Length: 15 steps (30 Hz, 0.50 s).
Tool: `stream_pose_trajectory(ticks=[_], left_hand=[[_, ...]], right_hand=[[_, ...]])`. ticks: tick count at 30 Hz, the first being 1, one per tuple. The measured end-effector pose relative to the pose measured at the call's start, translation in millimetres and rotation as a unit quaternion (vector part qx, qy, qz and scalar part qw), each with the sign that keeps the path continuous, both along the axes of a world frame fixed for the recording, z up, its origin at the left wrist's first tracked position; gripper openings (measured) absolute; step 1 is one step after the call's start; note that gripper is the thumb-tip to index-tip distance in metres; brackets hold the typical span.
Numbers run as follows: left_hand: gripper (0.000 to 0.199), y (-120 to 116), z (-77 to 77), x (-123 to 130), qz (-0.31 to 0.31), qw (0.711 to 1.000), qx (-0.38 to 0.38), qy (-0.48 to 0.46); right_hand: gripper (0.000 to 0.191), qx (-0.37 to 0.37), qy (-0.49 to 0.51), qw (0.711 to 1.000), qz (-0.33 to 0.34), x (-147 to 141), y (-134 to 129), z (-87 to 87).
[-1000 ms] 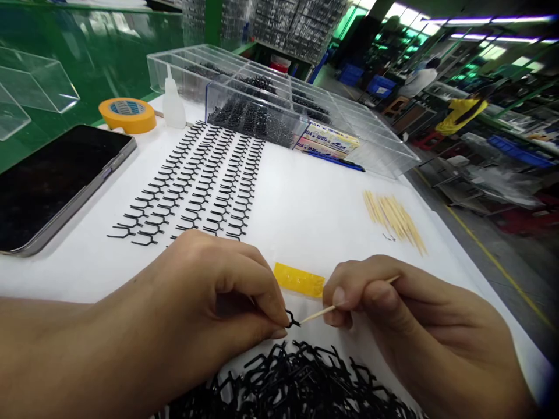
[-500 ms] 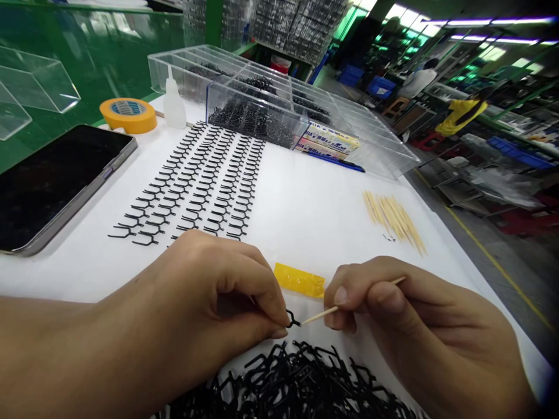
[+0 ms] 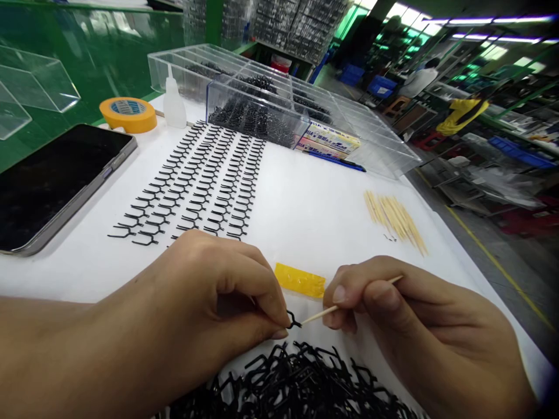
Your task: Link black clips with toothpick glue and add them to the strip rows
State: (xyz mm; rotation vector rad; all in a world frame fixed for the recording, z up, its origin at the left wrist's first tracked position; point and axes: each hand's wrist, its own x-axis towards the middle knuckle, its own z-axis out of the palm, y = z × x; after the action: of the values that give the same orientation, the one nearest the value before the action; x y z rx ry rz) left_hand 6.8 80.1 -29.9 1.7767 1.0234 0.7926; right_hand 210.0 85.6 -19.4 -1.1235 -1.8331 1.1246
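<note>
My left hand pinches a small black forked piece, its stem end pointing right. Between the thumb and fingers of my right hand is a wooden toothpick, whose tip meets or nearly meets the end of that piece. A yellow strip lies on the white surface just beyond my fingers. Below my hands is a heap of black forked pieces. Several rows of similar pieces are laid out past my left hand.
A phone, an orange tape roll and a white squeeze bottle are at the left. A clear divided box stands at the back, holding black pieces. Toothpicks lie at the right. A person is in the background.
The toothpick in my right hand has shifted very slightly. Both hands otherwise keep nearly the same place and grip.
</note>
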Motion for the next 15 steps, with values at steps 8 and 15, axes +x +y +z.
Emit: stream_pose_trajectory(ticks=[8, 15], left_hand=[[0.018, -1.0, -0.3, -0.5, -0.001, 1.000, 0.000, 0.007], [0.017, -0.4, -0.6, -0.9, -0.005, 1.000, 0.007, -0.006]], right_hand=[[0.023, -0.013, 0.012, 1.000, 0.010, 0.0, 2.1, -2.1], [0.022, -0.021, 0.012, 1.000, 0.002, -2.3, 0.3, 0.5]])
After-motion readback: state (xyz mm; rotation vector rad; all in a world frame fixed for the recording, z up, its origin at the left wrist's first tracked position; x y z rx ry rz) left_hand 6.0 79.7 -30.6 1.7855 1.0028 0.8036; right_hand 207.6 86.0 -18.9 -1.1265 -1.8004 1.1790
